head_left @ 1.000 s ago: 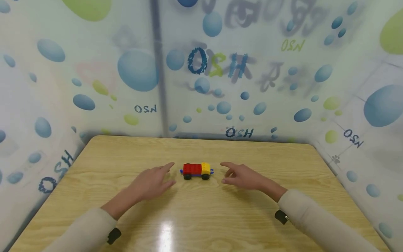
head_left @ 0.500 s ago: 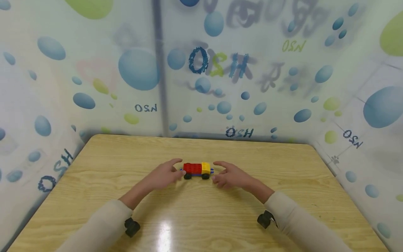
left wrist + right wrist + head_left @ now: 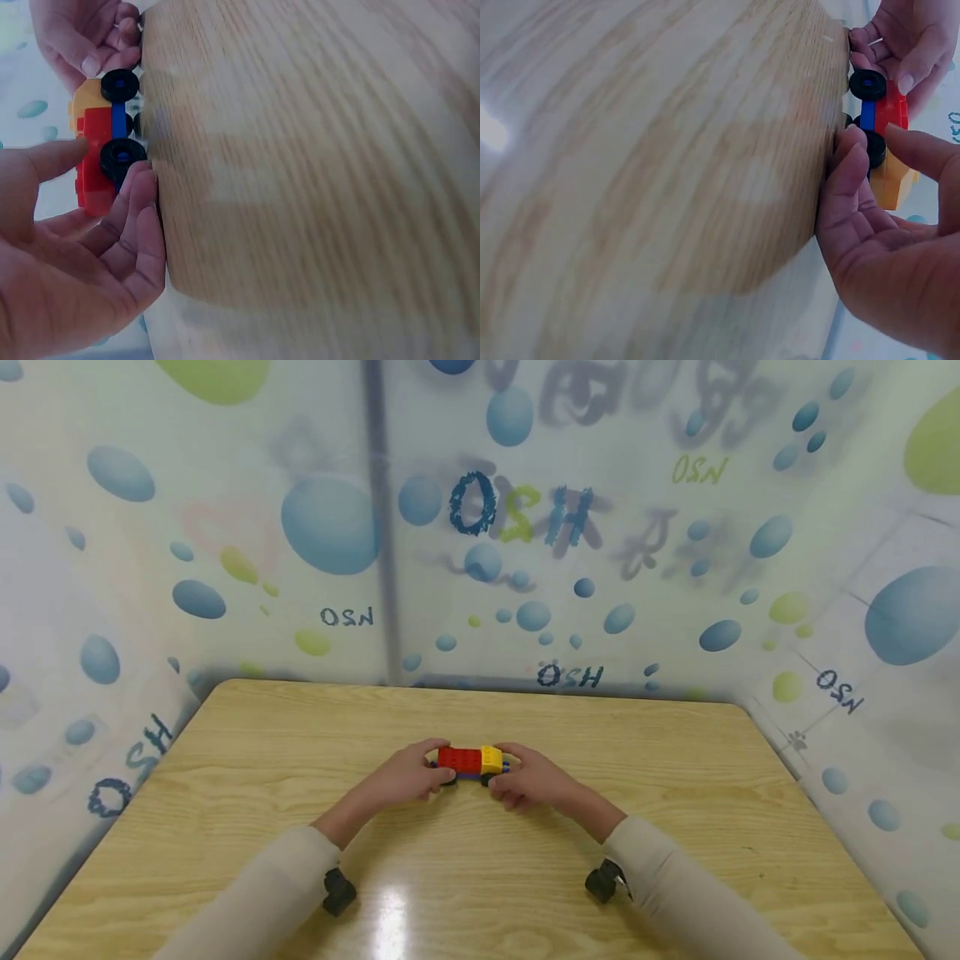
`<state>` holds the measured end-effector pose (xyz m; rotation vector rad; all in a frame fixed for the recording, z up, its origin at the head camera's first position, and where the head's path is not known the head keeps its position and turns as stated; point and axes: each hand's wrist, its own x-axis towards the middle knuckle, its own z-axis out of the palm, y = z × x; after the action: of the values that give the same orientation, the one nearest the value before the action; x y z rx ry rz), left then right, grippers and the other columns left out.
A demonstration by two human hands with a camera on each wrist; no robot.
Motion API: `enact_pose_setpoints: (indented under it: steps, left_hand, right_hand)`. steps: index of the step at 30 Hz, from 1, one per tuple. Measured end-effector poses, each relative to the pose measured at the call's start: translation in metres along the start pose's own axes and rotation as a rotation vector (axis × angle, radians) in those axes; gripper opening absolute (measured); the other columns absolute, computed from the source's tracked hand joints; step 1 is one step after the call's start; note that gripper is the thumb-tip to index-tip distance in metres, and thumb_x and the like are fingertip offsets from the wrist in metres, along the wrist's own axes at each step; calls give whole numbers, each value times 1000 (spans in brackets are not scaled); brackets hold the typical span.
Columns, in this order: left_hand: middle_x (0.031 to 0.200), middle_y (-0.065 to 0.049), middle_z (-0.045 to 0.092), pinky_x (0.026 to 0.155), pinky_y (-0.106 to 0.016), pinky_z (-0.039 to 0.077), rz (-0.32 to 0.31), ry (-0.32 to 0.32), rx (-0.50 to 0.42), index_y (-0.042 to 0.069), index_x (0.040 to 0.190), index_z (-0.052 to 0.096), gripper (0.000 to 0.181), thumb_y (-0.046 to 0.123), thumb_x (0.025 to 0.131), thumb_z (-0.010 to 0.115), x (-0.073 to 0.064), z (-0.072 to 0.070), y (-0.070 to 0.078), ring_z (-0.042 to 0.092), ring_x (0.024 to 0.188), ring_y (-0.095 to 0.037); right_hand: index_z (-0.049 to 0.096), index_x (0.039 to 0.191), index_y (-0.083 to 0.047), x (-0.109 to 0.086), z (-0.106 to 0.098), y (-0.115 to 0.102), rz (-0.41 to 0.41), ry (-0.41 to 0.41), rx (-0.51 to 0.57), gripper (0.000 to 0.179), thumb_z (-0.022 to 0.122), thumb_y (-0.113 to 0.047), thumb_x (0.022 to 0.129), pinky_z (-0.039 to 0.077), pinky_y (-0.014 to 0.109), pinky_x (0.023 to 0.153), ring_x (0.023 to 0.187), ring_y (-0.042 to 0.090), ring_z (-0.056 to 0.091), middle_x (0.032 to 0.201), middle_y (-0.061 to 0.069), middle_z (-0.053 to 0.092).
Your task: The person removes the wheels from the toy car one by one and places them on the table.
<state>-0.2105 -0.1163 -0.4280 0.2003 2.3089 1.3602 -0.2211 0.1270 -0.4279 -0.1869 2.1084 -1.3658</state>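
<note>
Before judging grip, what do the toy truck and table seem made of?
Toy truck: probably hard plastic, smooth, with molded studs and solid bright colors. Table: wood or wood-look laminate; grain shows, and a bright reflection suggests gloss.

The toy truck (image 3: 465,762) is of smooth plastic, its wheels (image 3: 120,85) matt. The bench (image 3: 487,877) shows glossy wood grain with a bright reflection (image 3: 392,920); the sleeves (image 3: 273,881) are matt cloth, and the wall (image 3: 442,577) appears smooth.
</note>
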Motion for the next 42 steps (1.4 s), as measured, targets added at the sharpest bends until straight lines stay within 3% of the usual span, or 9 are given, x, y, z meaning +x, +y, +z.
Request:
enact_pose_setpoints:
  steps: [5,11,19,20,23,27,32,36,42]
  left_hand:
    - [68,-7,60,50,-26,38,-1,54,26,20,141,51,46,24,96,62,1,3,4,47,53,-15]
    - [72,-10,62,51,-25,40,22,67,55,19,137,55,42,21,95,63,-1,3,7,51,56,-17]
    - [68,-1,48,47,-24,32,66,122,208,25,136,58,43,31,93,66,-5,-1,12,39,49,-15]
    - [66,-2,45,46,-24,30,74,119,203,24,135,58,43,31,93,66,-5,-2,14,37,48,-15]
    - [78,-2,56,48,-25,33,126,109,175,21,134,59,42,28,93,66,-5,-6,17,44,54,-17]
    - [122,-8,61,66,-30,49,160,75,96,15,134,59,42,29,95,64,-6,-10,24,62,85,-24]
    - [119,-8,61,85,-40,52,143,58,10,15,128,60,37,32,95,63,-6,-10,36,60,99,-27]
    - [116,-8,61,85,-38,53,152,79,-26,13,124,59,37,33,93,65,-4,-10,44,58,97,-24]
    - [116,-4,62,83,-34,51,168,95,10,17,127,61,46,43,89,68,-1,-7,58,57,99,-23]
  right_hand:
    - [33,150,-20,-1,2,-3,-12,32,-16,61,61,-16,96,53,29,56,60,18,60,84,9,70]
    - [42,147,-22,-1,0,0,-46,79,-50,53,60,-21,97,55,32,57,61,18,64,82,9,72]
    - [47,144,-26,0,-11,3,-86,103,-23,54,65,-34,93,55,34,59,66,22,68,81,12,71]
    - [48,143,-26,-1,-13,1,-88,104,-24,54,65,-36,93,55,34,60,67,22,68,81,12,71]
    - [48,143,-24,-3,-17,-4,-105,100,-23,56,65,-39,92,56,34,62,69,25,68,82,14,70]
    - [47,144,-23,-9,-23,-13,-131,110,-14,58,65,-41,92,57,37,65,73,35,67,81,14,69]
    - [47,144,-24,-14,-30,-22,-159,117,19,56,64,-41,92,58,42,70,79,48,64,77,12,68]
    - [48,143,-24,-18,-33,-31,-186,109,42,55,63,-41,93,58,45,74,80,49,63,76,12,67]
    - [50,142,-23,-23,-32,-45,-203,101,61,54,62,-42,93,57,48,77,72,40,64,74,10,66]
